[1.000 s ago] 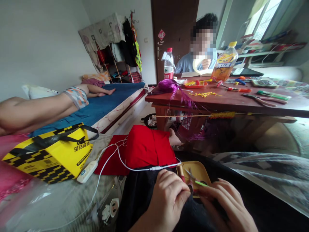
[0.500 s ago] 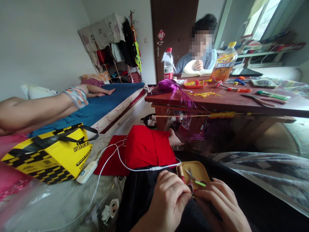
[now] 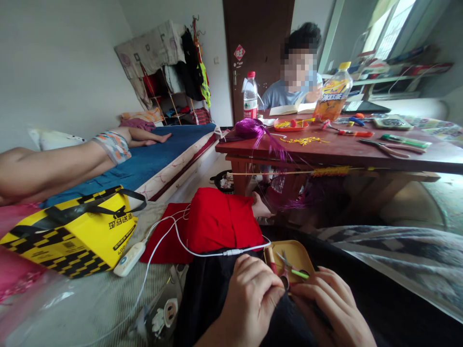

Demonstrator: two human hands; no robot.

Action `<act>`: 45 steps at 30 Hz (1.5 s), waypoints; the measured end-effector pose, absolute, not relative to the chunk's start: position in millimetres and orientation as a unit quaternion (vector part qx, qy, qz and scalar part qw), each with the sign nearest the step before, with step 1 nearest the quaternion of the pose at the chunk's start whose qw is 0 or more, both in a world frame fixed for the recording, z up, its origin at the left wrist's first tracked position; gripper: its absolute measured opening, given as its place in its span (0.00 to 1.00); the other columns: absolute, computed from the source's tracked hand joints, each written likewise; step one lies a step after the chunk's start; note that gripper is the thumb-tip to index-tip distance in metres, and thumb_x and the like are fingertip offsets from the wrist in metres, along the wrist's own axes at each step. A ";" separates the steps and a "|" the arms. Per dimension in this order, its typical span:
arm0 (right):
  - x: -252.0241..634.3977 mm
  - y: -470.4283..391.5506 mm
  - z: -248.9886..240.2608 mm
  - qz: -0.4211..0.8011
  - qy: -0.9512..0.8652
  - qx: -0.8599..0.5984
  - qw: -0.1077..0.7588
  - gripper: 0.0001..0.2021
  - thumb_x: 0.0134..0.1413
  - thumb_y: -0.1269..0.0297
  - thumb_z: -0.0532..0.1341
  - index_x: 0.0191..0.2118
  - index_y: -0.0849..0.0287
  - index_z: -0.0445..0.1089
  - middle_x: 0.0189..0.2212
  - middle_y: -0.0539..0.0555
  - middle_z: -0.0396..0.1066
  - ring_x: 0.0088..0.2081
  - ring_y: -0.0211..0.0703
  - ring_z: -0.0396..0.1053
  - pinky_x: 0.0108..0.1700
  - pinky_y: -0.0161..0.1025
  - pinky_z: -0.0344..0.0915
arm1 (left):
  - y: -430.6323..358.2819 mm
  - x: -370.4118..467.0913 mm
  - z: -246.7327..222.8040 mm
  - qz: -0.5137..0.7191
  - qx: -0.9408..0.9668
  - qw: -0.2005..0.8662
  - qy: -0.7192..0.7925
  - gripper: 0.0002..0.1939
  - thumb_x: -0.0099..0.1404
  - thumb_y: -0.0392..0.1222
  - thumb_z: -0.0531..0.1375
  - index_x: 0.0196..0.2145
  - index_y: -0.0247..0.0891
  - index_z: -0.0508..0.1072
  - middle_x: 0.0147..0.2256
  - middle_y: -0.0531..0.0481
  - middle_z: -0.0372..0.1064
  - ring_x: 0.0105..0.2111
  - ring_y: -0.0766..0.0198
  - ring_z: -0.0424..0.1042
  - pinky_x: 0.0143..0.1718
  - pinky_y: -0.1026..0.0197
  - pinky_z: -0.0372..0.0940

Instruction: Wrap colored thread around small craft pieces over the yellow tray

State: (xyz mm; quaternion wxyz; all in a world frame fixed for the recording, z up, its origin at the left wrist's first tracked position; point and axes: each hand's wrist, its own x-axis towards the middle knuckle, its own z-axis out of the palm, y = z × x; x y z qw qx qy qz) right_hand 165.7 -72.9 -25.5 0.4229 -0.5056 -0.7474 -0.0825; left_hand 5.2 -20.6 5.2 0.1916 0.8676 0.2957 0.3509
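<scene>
Over my dark-clothed lap, my left hand [image 3: 251,289] is closed, thumb pressed against the bent fingers. Close beside it on the right, my right hand [image 3: 329,301] is closed too, its fingertips pinched together. The fingertips almost meet; anything between them is too small and covered to name. Just beyond the hands is a small yellow tray [image 3: 306,250] with scissors [image 3: 284,259] in it. Next to the scissors are a bright green stick-like piece [image 3: 300,274] and a tan and red cylinder [image 3: 270,259]. The fingers partly cover the tray's near side.
A red cloth [image 3: 224,219] with a white cable lies ahead. Beyond stands a table [image 3: 398,159] bearing purple strands [image 3: 249,127], pliers [image 3: 385,147] and bottles. A person [image 3: 285,99] sits behind it with an open book. At left are a yellow bag [image 3: 90,236] and someone lying on a bed.
My hands stay close together with hardly any movement. The seated person's hand has moved off the lifted page to the right, and the book now lies flatter. The view has shifted slightly.
</scene>
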 end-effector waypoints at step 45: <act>150.4 -65.3 -37.5 0.374 -0.508 -0.538 0.559 0.17 0.54 0.58 0.57 0.47 0.59 0.69 0.40 0.58 0.74 0.43 0.49 0.71 0.45 0.41 0.67 | -21.8 3.0 4.3 0.376 0.682 0.547 0.307 0.27 0.64 0.58 0.46 0.17 0.37 0.63 0.19 0.52 0.55 0.22 0.66 0.58 0.26 0.62 0.52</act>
